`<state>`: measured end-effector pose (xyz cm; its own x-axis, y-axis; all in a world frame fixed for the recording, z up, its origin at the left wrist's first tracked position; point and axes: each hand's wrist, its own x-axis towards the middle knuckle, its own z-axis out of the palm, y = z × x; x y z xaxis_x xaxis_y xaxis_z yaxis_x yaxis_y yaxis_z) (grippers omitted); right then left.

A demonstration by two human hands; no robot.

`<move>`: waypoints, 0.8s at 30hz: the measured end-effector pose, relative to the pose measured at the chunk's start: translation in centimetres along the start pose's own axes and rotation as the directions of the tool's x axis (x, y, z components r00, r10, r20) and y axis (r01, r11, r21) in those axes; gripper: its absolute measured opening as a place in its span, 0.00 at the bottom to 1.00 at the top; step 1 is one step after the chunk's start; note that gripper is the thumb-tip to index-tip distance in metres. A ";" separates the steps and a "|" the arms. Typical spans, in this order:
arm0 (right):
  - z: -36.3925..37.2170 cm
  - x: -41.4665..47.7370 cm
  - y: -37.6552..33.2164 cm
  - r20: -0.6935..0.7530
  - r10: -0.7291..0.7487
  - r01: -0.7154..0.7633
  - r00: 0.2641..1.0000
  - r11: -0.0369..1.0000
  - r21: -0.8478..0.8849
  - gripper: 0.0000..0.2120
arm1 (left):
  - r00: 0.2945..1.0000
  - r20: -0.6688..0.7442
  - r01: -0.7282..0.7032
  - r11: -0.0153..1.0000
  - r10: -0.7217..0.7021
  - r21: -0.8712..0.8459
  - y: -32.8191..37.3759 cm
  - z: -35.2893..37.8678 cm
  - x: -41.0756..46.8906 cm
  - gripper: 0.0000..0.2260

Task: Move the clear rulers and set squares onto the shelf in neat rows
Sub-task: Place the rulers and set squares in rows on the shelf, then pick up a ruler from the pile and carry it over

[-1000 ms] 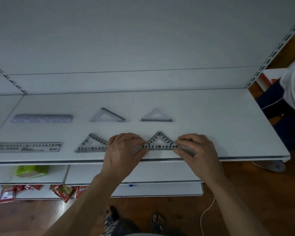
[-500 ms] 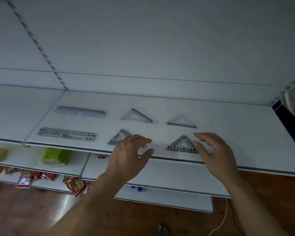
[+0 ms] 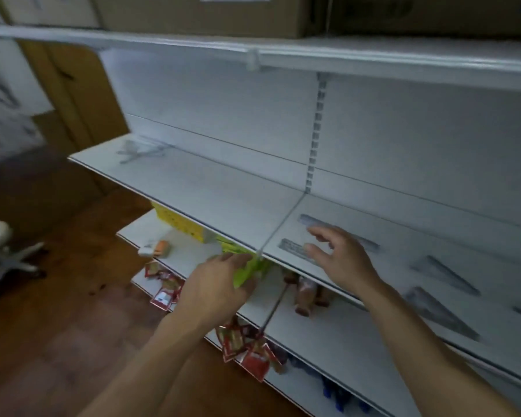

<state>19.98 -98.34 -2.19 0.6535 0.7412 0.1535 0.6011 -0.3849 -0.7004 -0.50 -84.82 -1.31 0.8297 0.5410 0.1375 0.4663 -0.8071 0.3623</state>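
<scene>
The view is blurred and swung to the left. On the white shelf, two clear rulers lie in rows: the back ruler and the front ruler, both partly hidden by my right hand. Further right lie two clear set squares, one behind and one in front. A loose pile of clear pieces rests at the far left end of the shelf. My right hand hovers open above the rulers. My left hand is open, in front of the shelf edge, holding nothing.
A lower shelf holds a yellow box, a green pack and a brown object. Red packets hang below. Cardboard boxes sit on the top shelf. A stool base stands on the wooden floor at left.
Both hands let go of the front set square and lifted off. My view swung sharply left, so the rulers and set squares now sit at the right.
</scene>
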 end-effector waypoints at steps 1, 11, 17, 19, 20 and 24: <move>2.1 1.3 -2.1 0.020 -0.025 0.025 0.999 1.000 0.009 0.17 | 1.000 -0.008 0.022 0.999 -0.022 0.031 -2.3 -1.3 -0.4 0.23; 16.2 10.9 -14.4 0.169 -0.133 0.126 0.977 0.991 0.049 0.16 | 0.959 -0.061 0.265 0.953 -0.276 -0.143 -18.5 -7.5 -1.0 0.22; 22.9 18.7 -18.0 0.209 -0.134 0.123 0.969 0.990 0.066 0.16 | 0.941 -0.067 0.321 0.937 -0.333 -0.139 -26.4 -8.2 3.8 0.21; 25.7 22.3 -19.3 0.211 -0.149 0.135 0.966 0.988 0.076 0.16 | 0.939 -0.062 0.329 0.936 -0.339 -0.128 -29.7 -8.6 6.4 0.21; 27.2 24.1 -19.8 0.211 -0.158 0.144 0.965 0.986 0.080 0.16 | 0.937 -0.066 0.333 0.935 -0.343 -0.126 -31.5 -8.9 7.9 0.21; 32.3 31.7 -21.8 0.205 -0.131 0.115 0.970 0.989 0.090 0.17 | 0.940 -0.062 0.330 0.939 -0.337 -0.095 -38.5 -10.3 14.0 0.20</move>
<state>12.73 -48.64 -4.55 0.4605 0.8823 0.0977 0.6286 -0.2463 -0.7377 -10.00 -43.69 -3.83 0.6033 0.7949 0.0646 0.6826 -0.5566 0.4736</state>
